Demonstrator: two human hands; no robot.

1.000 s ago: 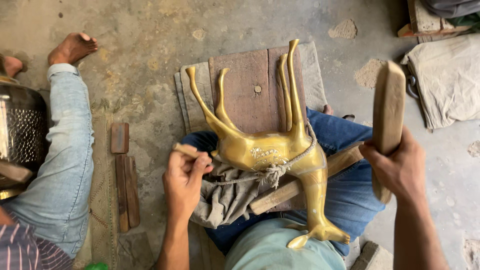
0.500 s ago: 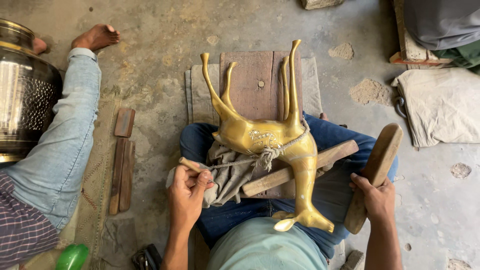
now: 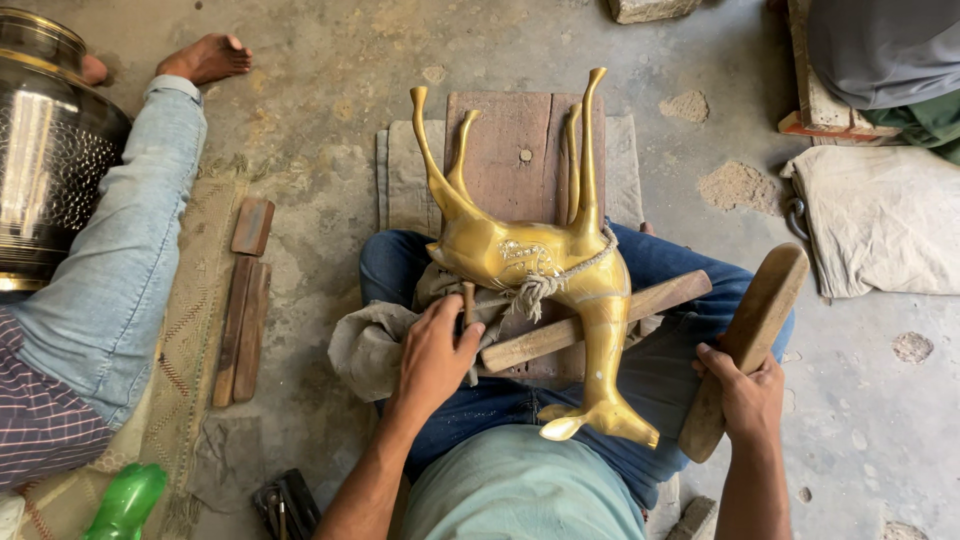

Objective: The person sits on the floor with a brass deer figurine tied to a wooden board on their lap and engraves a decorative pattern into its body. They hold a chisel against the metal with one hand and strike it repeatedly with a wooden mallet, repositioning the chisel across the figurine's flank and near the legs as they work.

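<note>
I look down on a dusty concrete floor (image 3: 330, 90) with a worn wooden board (image 3: 505, 150) ahead of my knees. Across my lap lies a golden brass animal figure (image 3: 540, 260), legs pointing far, roped to a wooden bar (image 3: 640, 305). My left hand (image 3: 435, 355) is closed around a small wooden-handled punch (image 3: 467, 300) set against its body. At right, my right hand (image 3: 745, 390) grips a flat wooden mallet (image 3: 755, 335).

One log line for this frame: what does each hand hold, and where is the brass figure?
left hand: holds chisel at brass deer | right hand: grips wooden mallet, off the deer | deer: upside down on lap, roped to a stick
</note>
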